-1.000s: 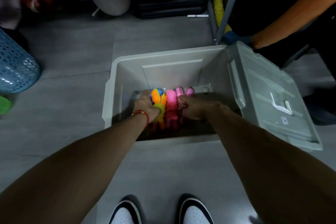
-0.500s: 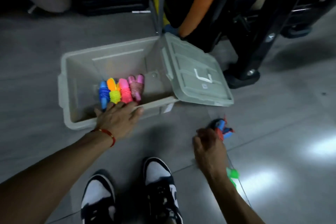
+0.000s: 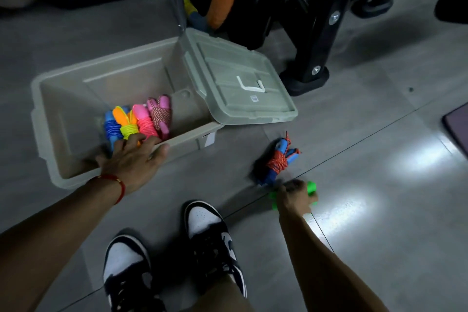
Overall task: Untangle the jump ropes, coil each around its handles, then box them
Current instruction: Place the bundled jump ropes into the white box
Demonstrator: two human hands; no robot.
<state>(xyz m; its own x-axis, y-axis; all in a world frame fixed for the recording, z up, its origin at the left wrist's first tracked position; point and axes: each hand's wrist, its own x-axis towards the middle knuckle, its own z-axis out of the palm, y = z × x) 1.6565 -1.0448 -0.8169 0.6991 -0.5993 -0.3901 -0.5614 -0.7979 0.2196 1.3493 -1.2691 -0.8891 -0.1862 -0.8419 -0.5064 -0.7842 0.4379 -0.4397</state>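
Head view: a grey plastic storage box [image 3: 63,99] sits open on the grey tiled floor [image 3: 354,134], its hinged lid [image 3: 240,88] folded out to the right. Four coiled jump ropes lie side by side against the near wall inside: a blue rope [image 3: 111,129], a yellow rope on orange handles [image 3: 126,124], a pink rope [image 3: 144,124], and a red-and-white braided rope on pink handles [image 3: 159,114]. A fifth bundle, an orange-red braided rope on blue handles [image 3: 278,162], lies on the floor right of the box. The left hand [image 3: 131,159] rests on the box's near rim, fingers straight and spread. The right hand [image 3: 293,196] grips a green jump rope bundle [image 3: 311,187] on the floor, just beside the blue-handled one. White stickers on the lid and box front are too small to read.
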